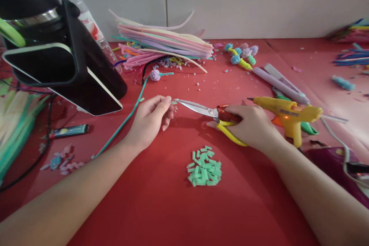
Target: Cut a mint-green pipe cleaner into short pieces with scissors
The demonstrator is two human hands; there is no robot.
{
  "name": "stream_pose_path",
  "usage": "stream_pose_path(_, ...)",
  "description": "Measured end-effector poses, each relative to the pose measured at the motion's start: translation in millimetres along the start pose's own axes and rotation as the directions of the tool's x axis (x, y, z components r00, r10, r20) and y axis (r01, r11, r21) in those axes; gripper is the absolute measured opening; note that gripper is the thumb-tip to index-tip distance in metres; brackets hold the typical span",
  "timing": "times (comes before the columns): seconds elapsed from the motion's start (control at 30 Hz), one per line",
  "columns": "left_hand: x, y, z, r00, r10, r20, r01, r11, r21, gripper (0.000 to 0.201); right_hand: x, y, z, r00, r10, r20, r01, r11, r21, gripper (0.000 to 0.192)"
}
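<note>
1. Nearest the camera, two bare forearms reach in from the near edge across the red table covering (161, 207). Between them lies a small heap of short mint-green cut pieces (204, 170).
2. Farther in, the left hand (150, 121) has thumb and forefinger closed together on the end of a thin green pipe-cleaner strip (123, 122). Just a short stub shows past the fingertips, and the rest trails away to the near left over the table.
3. On the right, the right hand (249, 127) is wrapped round the yellow and red handles of a pair of steel-bladed scissors (201, 110). The blades look nearly together, with their tips touching or just beside the stub; I cannot tell whether they are fully closed.
4. By my judgement the strip is very light, soft and bendy, so it flops unless pinched close behind the cut. The scissors are stiff and sharp, best held by the handles.
5. Just right of that hand stands a yellow hot-glue gun (288, 117).
6. At the far middle lies a bundle of pastel pipe cleaners (167, 40). A black stand (72, 61) sits far left, with a small dark lighter (69, 131) nearer, on the left.
</note>
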State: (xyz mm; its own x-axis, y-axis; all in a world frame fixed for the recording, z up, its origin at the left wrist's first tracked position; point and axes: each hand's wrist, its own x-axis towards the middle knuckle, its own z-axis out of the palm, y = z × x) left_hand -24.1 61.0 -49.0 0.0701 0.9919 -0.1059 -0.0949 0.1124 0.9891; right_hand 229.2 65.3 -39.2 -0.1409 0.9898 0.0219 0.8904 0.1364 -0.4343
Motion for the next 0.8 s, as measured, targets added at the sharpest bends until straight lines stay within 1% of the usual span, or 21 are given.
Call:
stream_pose_path(0.07,0.2,-0.2,-0.2,1.0,0.001,-0.002,-0.001,1.0,-0.003,0.027,-1.6,0.3,0.0,1.0,-0.009,-0.025,0.009,1.0,0.001,0.07)
stream_pose_path(0.2,0.5,0.1,-0.1,1.0,-0.001,-0.012,0.001,1.0,0.006,0.028,-3.4,1.7,-0.3,0.996,-0.067,-0.057,0.066,0.998,-0.01,0.068)
stream_pose_path(0.3,0.5,0.7,0.3,1.0,-0.009,-0.016,0.009,1.0,-0.004,0.029,-3.0,2.9,-0.3,0.996,-0.078,-0.041,0.077,0.997,-0.028,0.067)
stream_pose_path(0.47,0.3,1.0,0.6,1.0,-0.016,-0.012,0.016,0.999,-0.03,0.031,-2.2,3.7,0.6,0.998,-0.052,-0.033,0.051,0.998,-0.022,0.067)
stream_pose_path(0.8,0.0,1.4,0.8,0.999,-0.009,-0.033,0.009,1.0,-0.014,0.032,-2.1,3.0,-1.1,0.997,-0.076,-0.025,0.074,0.996,-0.052,0.067)
